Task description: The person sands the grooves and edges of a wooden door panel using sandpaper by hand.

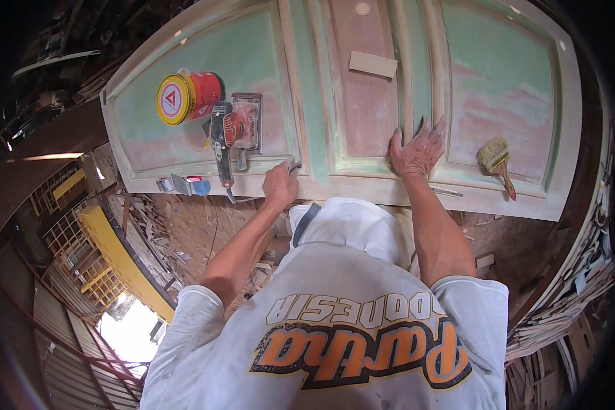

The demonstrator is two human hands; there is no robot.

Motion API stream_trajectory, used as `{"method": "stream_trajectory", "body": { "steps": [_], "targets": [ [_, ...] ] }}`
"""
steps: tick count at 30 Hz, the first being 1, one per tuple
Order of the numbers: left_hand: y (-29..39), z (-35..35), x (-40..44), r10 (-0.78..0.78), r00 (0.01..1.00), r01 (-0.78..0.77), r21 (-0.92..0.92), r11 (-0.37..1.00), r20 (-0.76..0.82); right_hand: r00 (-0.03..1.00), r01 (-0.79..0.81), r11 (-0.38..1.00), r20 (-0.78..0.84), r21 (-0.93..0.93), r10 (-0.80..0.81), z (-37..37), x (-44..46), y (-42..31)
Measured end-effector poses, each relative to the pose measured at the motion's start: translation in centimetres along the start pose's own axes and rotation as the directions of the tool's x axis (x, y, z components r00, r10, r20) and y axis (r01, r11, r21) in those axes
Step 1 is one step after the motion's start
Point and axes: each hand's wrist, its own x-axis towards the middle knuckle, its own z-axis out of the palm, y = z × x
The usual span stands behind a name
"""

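Note:
My left hand [281, 184] is closed at the lower edge of a wooden panel door [389, 186], with the fingers bent against a moulding corner. A small greyish bit shows at its fingertips, too small to name. My right hand [419, 149] lies flat on the door frame with its fingers spread and dusty. Green and pinkish patches cover the door's panels. A red and black power sander [240, 128] lies left of my left hand, and a red and yellow tin [188, 98] lies on its side beyond it.
A flat rectangular piece [373, 64] lies on the middle panel. A paintbrush [496, 162] rests on the right panel. Small blocks [184, 184] sit at the lower left edge, a thin metal tool [447, 193] by my right forearm. Wood scraps [178, 222] litter the floor.

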Motion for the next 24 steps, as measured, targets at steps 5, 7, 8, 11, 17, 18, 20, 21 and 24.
{"method": "stream_trajectory", "body": {
  "steps": [5, 7, 8, 11, 17, 18, 20, 21, 24],
  "targets": [
    [0.2, 3.0, -0.3, -0.181, 0.977, 0.112, -0.445, 0.888, -0.115, 1.0, -0.01, 1.0, 0.005, -0.002, 0.01, -0.3, 0.1, -0.2],
    [2.5, 2.8, -0.7, -0.23, 0.966, 0.136, -0.518, 0.844, -0.12, 1.0, -0.006, 1.0, 0.005, 0.007, 0.006, -0.3, 0.2, -0.1],
    [3.1, 3.1, -1.0, -0.28, 0.953, 0.161, -0.591, 0.791, -0.115, 1.0, 0.0, 1.0, 0.008, 0.01, 0.0, -0.3, 0.1, 0.0],
    [3.1, 4.7, -0.3, -0.333, 0.93, 0.14, -0.687, 0.713, -0.156, 1.0, -0.004, 1.0, 0.009, 0.01, 0.004, -0.3, 0.1, -0.1],
    [1.6, 1.9, -2.3, -0.022, 0.992, 0.017, -0.042, 0.999, -0.128, 1.0, 0.007, 1.0, -0.002, -0.006, -0.007, -0.2, 0.1, 0.0],
    [0.6, 2.0, -2.3, -0.026, 0.992, 0.02, -0.047, 0.999, -0.127, 1.0, 0.012, 1.0, -0.001, -0.009, -0.012, -0.3, -0.2, 0.1],
    [-0.7, 1.7, -1.1, 0.276, 0.95, -0.246, 0.189, 0.951, -0.149, 1.0, 0.01, 1.0, -0.005, 0.003, -0.01, -0.3, 0.0, 0.0],
    [-1.0, 1.2, -0.7, 0.279, 0.948, -0.249, 0.189, 0.95, -0.152, 1.0, 0.01, 1.0, -0.009, 0.004, -0.01, -0.3, 0.1, -0.1],
    [-2.0, -0.3, -0.5, 0.375, 0.927, -0.355, 0.387, 0.851, 0.026, 1.0, 0.016, 1.0, -0.008, 0.005, -0.016, -0.3, 0.0, -0.1]
  ]
}}
